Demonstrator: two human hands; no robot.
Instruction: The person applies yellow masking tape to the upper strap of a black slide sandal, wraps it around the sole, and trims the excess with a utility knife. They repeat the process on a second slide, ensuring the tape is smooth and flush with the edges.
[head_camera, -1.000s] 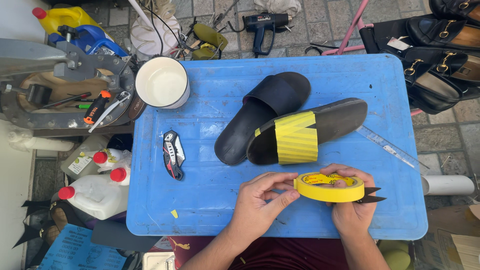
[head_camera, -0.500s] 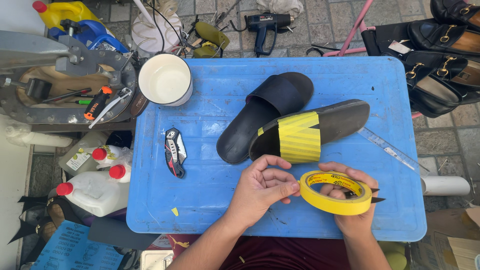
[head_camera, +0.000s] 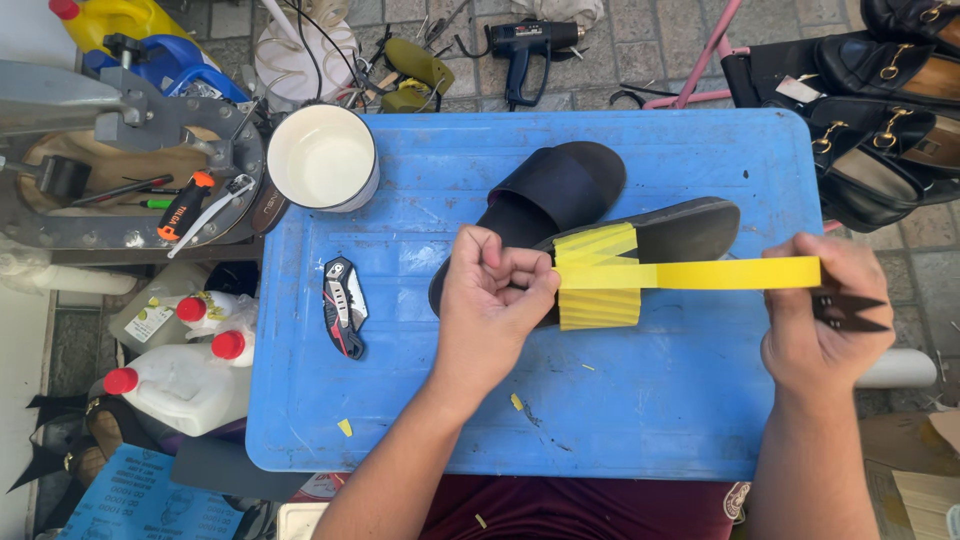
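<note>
With the left hand (head_camera: 495, 300) pinching the end of a yellow tape strip (head_camera: 700, 272) stretched taut over the taped slipper (head_camera: 640, 245) on the blue desk (head_camera: 400, 400), and the right hand (head_camera: 825, 315) closed on its far end and small black snips (head_camera: 850, 312), the strip may twist, sag and stick crookedly.

The table (head_camera: 400, 400) was bright blue, scuffed with pale marks. Two slippers (head_camera: 560, 190) on it were black, one banded with yellow tape (head_camera: 700, 273). The cup (head_camera: 322, 158) was white, the folding knife (head_camera: 343, 305) black, silver and red. The jugs (head_camera: 180, 385) were whitish with red caps.
</note>
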